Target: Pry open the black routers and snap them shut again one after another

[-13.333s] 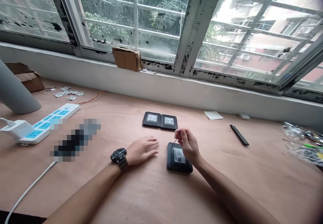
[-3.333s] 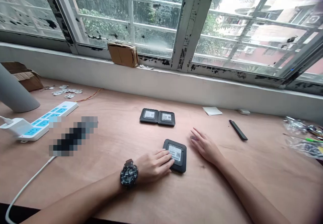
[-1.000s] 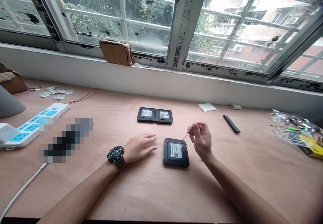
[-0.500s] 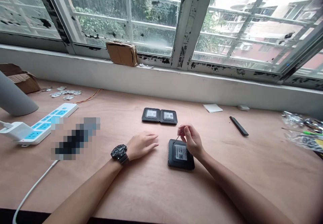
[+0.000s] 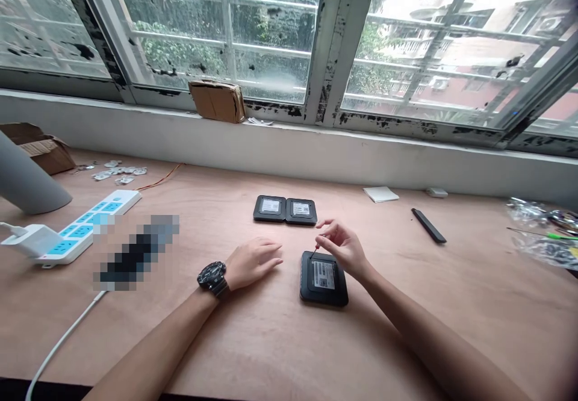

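Observation:
My right hand (image 5: 344, 248) pinches a small screwdriver (image 5: 314, 250) with a thin shaft and a bit of red on its handle. Its tip points down at the upper left corner of a black square device (image 5: 324, 295), which lies flat with a printed label facing up. To the left, my left hand (image 5: 253, 262) rests on the table with fingers stretched out, holding nothing and apart from the device. Two similar black devices (image 5: 270, 218) lie side by side farther back, labels up.
A white power strip (image 5: 97, 220) with a plugged-in charger (image 5: 31, 241) and a blurred dark object (image 5: 135, 253) lie on the left. A black bar (image 5: 428, 226), white paper (image 5: 380, 194) and plastic bags (image 5: 542, 250) are on the right. A cardboard box (image 5: 217, 102) stands on the sill.
The fingers of my right hand have shifted and opened somewhat around the screwdriver, showing its red part. The tip stays at the same corner. My left hand keeps its place.

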The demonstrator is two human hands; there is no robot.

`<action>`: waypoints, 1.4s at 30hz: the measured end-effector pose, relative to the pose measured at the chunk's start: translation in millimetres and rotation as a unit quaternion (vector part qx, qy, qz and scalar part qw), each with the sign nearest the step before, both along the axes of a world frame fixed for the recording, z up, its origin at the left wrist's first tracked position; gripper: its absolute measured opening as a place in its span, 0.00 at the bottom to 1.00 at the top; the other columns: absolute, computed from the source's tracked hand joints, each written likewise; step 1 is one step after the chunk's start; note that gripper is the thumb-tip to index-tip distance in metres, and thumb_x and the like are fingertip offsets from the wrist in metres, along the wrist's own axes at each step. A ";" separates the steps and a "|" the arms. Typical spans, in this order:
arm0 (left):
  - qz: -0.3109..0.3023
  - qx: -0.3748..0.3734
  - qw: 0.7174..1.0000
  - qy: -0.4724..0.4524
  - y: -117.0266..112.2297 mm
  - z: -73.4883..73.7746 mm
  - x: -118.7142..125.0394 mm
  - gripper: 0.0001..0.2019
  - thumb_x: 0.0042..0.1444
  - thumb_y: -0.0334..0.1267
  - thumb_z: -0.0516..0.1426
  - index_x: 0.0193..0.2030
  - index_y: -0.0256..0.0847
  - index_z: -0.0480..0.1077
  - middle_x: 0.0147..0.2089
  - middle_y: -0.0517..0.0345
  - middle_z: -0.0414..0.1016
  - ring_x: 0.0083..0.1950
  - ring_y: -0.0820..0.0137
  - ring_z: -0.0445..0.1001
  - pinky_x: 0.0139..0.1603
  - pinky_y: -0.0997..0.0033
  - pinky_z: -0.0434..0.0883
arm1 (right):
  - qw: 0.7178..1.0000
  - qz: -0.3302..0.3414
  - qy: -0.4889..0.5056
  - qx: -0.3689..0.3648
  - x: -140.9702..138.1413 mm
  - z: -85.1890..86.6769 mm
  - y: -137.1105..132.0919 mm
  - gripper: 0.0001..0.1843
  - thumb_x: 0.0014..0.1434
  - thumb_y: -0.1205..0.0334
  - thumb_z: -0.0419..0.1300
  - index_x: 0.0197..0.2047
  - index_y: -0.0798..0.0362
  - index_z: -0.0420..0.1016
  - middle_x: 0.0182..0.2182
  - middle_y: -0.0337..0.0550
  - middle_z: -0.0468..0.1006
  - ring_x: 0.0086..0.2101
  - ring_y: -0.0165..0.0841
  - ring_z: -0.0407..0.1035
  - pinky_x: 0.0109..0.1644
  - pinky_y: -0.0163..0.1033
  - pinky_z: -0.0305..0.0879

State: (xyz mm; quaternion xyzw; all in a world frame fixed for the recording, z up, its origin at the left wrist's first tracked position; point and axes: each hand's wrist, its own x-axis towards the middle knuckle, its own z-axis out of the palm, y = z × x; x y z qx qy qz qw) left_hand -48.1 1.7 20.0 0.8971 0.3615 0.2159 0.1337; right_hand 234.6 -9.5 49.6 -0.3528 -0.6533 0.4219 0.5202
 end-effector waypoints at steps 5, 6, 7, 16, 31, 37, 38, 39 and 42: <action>-0.019 0.035 0.999 -0.001 -6.2 -4.3 13.1 0.18 0.70 0.42 0.53 0.63 0.45 0.70 0.64 0.50 0.73 0.64 0.57 0.71 0.64 0.53 0.71 | 0.992 -0.108 0.052 0.039 29.9 6.4 3.1 0.18 0.59 0.51 0.69 0.31 0.51 0.65 0.42 0.43 0.75 0.24 0.26 0.70 0.28 0.37 0.72; -0.033 0.046 0.998 0.000 -9.4 -5.2 19.4 0.20 0.69 0.38 0.53 0.67 0.45 0.66 0.67 0.49 0.70 0.67 0.57 0.68 0.67 0.52 0.68 | 0.988 -0.137 0.057 0.052 39.0 6.1 4.1 0.18 0.60 0.52 0.69 0.32 0.50 0.65 0.40 0.43 0.76 0.24 0.26 0.69 0.27 0.36 0.70; -0.051 0.055 0.997 0.004 -13.1 -6.0 26.4 0.24 0.68 0.34 0.52 0.70 0.44 0.61 0.70 0.49 0.66 0.70 0.57 0.64 0.70 0.51 0.65 | 0.982 -0.166 0.058 0.064 48.9 4.7 5.2 0.18 0.60 0.51 0.69 0.33 0.50 0.65 0.39 0.42 0.76 0.23 0.26 0.69 0.25 0.36 0.68; -0.115 0.153 0.981 0.043 -58.0 -11.7 40.6 0.33 0.62 0.28 0.53 0.74 0.43 0.55 0.65 0.48 0.72 0.68 0.54 0.68 0.72 0.47 0.63 | 0.877 -0.258 -0.331 0.235 129.9 -36.0 4.7 0.12 0.65 0.48 0.64 0.37 0.48 0.77 0.29 0.41 0.81 0.23 0.32 0.72 0.27 0.36 0.62; -0.158 0.081 0.976 0.125 -65.6 3.6 93.8 0.33 0.68 0.54 0.55 0.75 0.47 0.53 0.77 0.49 0.52 0.75 0.43 0.54 0.71 0.33 0.58 | 0.856 -0.079 -0.470 0.200 101.3 -42.6 -7.4 0.11 0.70 0.52 0.59 0.42 0.45 0.81 0.42 0.41 0.82 0.32 0.33 0.77 0.34 0.37 0.69; -0.039 0.094 0.987 0.126 -66.7 -14.4 52.2 0.29 0.70 0.44 0.54 0.75 0.51 0.53 0.77 0.54 0.52 0.75 0.48 0.54 0.72 0.37 0.57 | 0.866 -0.106 -0.459 0.167 111.5 -44.3 -5.6 0.09 0.68 0.52 0.61 0.46 0.44 0.79 0.45 0.41 0.80 0.36 0.35 0.77 0.36 0.38 0.70; -0.017 0.104 0.986 0.129 -64.7 -17.6 40.8 0.28 0.70 0.44 0.53 0.75 0.51 0.53 0.77 0.54 0.51 0.75 0.48 0.54 0.71 0.37 0.58 | 0.863 -0.114 -0.460 0.173 111.2 -45.0 -5.1 0.09 0.68 0.53 0.60 0.47 0.45 0.79 0.46 0.42 0.80 0.36 0.35 0.77 0.36 0.38 0.70; 0.006 0.114 0.985 0.130 -61.7 -20.7 29.1 0.28 0.71 0.44 0.53 0.75 0.52 0.54 0.77 0.54 0.52 0.75 0.48 0.55 0.71 0.37 0.58 | 0.858 -0.122 -0.463 0.186 109.6 -45.9 -4.5 0.10 0.68 0.53 0.60 0.48 0.45 0.78 0.46 0.43 0.80 0.37 0.35 0.77 0.37 0.39 0.70; 0.073 0.143 0.978 0.137 -47.6 -29.4 -4.7 0.28 0.71 0.45 0.52 0.76 0.53 0.52 0.77 0.56 0.52 0.75 0.48 0.54 0.72 0.38 0.56 | 0.824 -0.136 -0.486 0.257 95.8 -48.4 -2.4 0.10 0.69 0.58 0.59 0.50 0.48 0.77 0.46 0.47 0.79 0.40 0.39 0.75 0.43 0.43 0.70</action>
